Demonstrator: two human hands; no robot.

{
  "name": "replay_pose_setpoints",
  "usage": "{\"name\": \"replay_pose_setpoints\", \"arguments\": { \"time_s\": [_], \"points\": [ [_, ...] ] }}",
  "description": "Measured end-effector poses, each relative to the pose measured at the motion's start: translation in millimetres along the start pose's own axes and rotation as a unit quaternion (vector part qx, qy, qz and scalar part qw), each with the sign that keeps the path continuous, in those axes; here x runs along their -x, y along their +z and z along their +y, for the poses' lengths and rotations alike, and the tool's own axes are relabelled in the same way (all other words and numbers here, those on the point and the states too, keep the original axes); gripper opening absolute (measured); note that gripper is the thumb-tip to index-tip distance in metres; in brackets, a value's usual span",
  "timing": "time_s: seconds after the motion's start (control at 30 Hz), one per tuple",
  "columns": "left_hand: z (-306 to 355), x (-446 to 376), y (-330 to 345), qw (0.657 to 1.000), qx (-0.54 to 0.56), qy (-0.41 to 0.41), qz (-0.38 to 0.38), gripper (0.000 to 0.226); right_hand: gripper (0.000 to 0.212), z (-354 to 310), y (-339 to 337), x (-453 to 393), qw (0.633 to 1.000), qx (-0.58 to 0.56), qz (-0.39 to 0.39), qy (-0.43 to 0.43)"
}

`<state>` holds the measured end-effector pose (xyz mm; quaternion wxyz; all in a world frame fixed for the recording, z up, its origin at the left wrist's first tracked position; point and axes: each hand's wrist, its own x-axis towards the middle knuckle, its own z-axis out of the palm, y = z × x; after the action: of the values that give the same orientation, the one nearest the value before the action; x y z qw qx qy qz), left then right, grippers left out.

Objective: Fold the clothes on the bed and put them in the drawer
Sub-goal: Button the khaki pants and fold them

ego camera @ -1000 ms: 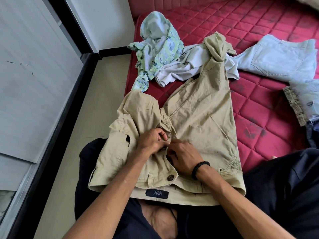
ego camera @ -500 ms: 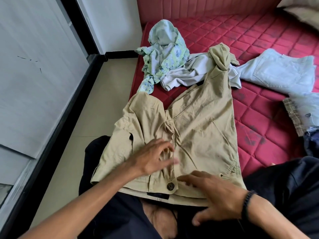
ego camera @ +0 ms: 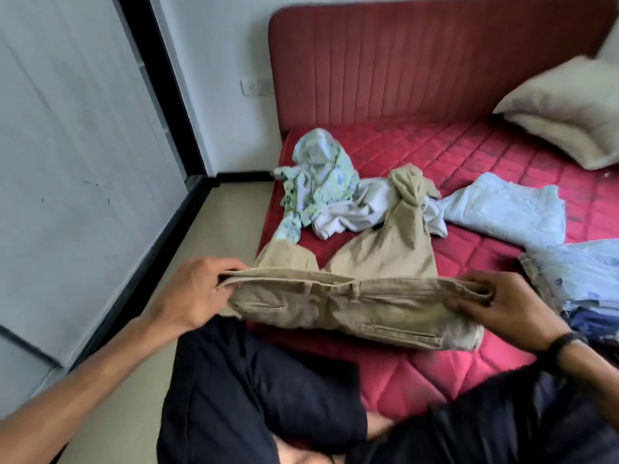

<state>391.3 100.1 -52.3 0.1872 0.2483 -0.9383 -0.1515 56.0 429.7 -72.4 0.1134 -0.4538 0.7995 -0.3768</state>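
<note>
Over the bed (ego camera: 435, 373) edge, both hands are clamped on the khaki pants' (ego camera: 361, 299) waistband: left hand (ego camera: 197, 293) pinches one end, right hand (ego camera: 505, 306) the other, w/ the band stretched between them and the legs trailing back onto the mattress, cuffs bunched. Task looks early, by my read: pants not yet folded, floral shirt (ego camera: 315, 182) and white top (ego camera: 355, 209) lie crumpled, pale jeans (ego camera: 509, 209) loosely laid out. Some folded items (ego camera: 582, 283) sit at right; no drawer in view, so nothing stowed as far as I can tell.

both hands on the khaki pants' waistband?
Yes: left hand and right hand each grip an end of the khaki pants waistband.
</note>
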Motion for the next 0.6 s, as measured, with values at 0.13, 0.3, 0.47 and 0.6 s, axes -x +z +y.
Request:
{"name": "replay_pose_setpoints", "arguments": {
  "time_s": [0.13,0.3,0.47,0.6],
  "points": [
    [21,-70,-47,0.951,0.251,-0.076,0.163,0.016,0.048,-21,-45,-47,0.949,-0.267,0.162,0.043],
    [89,-157,-139,0.869,0.379,-0.031,0.317,0.017,0.033,-107,-141,-126,0.880,-0.300,0.367,-0.027],
    [173,-200,-276,0.855,0.290,0.109,0.416,0.034,0.040,-229,-264,-161,0.818,-0.140,0.551,-0.090],
    [237,-196,-365,0.845,0.416,0.161,0.295,0.029,0.022,-306,-336,-142,0.786,-0.116,0.596,-0.119]
  ]
}}
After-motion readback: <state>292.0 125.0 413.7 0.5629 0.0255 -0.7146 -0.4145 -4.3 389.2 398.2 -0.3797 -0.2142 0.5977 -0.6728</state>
